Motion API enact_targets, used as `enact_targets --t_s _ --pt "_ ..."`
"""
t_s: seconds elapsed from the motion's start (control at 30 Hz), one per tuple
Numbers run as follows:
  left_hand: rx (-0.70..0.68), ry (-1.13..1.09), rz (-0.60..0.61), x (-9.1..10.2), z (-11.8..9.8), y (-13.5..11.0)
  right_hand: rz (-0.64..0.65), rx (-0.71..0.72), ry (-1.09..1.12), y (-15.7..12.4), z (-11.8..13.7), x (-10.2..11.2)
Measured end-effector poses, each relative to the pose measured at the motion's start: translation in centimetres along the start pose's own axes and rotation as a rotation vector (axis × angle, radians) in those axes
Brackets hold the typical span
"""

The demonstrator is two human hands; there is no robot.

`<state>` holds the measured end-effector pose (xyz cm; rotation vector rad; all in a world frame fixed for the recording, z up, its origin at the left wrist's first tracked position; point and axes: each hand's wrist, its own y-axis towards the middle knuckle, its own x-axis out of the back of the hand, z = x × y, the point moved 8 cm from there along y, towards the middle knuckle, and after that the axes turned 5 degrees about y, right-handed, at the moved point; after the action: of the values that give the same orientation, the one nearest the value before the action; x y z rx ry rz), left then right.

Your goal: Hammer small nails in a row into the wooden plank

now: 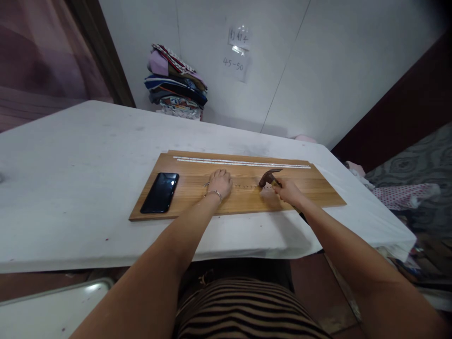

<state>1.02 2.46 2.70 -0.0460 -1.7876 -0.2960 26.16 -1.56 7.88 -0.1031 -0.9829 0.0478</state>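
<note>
A brown wooden board (310,190) lies across the white-covered table. My left hand (221,182) rests palm down on it, fingers stretched forward and lying flat. Small dark bits, perhaps nails, show beside that hand's left edge. My right hand (287,192) grips the handle of a claw hammer (267,179), whose head is low over the board. A row of small nails (245,186) runs along the board between my left hand and the hammer head. Two thin white marked strips (243,163) lie along the board's far side.
A black phone (160,193) lies on the board's left end. Folded clothes (176,84) are stacked at the table's back edge, against a white wall. Two handwritten paper notes (236,65) are stuck to that wall. The white table (77,188) extends left.
</note>
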Motion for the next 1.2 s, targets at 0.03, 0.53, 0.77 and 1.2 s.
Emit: enact_targets --t_s 0.03,0.53,0.77,1.2 --pt "-0.001 -0.001 0.001 -0.07 0.01 0.03 0.002 -0.004 -0.004 0.01 -0.02 -0.02" --pt "-0.011 0.011 -0.008 -0.08 0.04 0.05 -0.001 0.022 0.018 0.2 -0.16 -0.16" --pt "-0.013 0.006 -0.01 -0.17 0.0 0.06 -0.01 0.018 0.008 0.3 -0.53 -0.03" --pt "-0.005 -0.006 -0.004 -0.07 0.07 0.04 -0.016 0.029 0.022 0.0 -0.15 0.12"
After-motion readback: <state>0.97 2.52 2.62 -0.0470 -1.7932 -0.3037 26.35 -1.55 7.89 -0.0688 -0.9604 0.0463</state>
